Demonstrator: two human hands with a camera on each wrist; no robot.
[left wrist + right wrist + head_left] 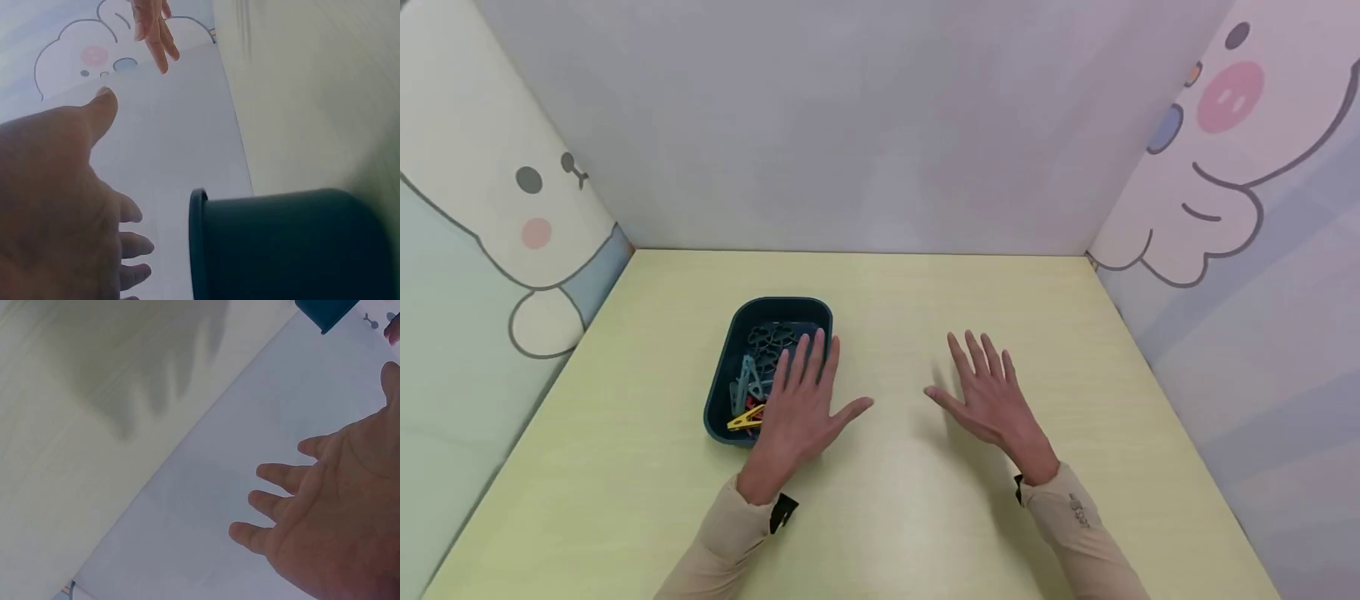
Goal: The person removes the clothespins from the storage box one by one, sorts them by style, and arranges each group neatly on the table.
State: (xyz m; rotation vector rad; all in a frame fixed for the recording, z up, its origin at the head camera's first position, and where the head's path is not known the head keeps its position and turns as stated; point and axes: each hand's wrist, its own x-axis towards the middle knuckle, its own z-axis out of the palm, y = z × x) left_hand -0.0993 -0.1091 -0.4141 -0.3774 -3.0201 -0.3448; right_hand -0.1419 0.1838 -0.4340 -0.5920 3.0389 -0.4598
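Observation:
A dark teal plastic basket (718, 392) stands on the table left of centre. Inside it lie blue-grey clothespins (745, 383), a yellow clothespin (746, 418) and some red pieces, partly covered by my hand. My left hand (799, 414) hovers palm down over the basket's right side, fingers straight and thumb spread, holding nothing. In the left wrist view the basket's outer wall (294, 244) shows beside and below that hand. My right hand (997, 403) is held above the table to the right, fingers spread, its shadow falling on the tabletop.
The pale yellow table (880, 517) meets a plain grey wall (865, 125) at the back. Side panels printed with cartoon animals (1195, 167) border it left and right. Both forearms wear beige sleeves (1078, 525) with dark straps at the wrists.

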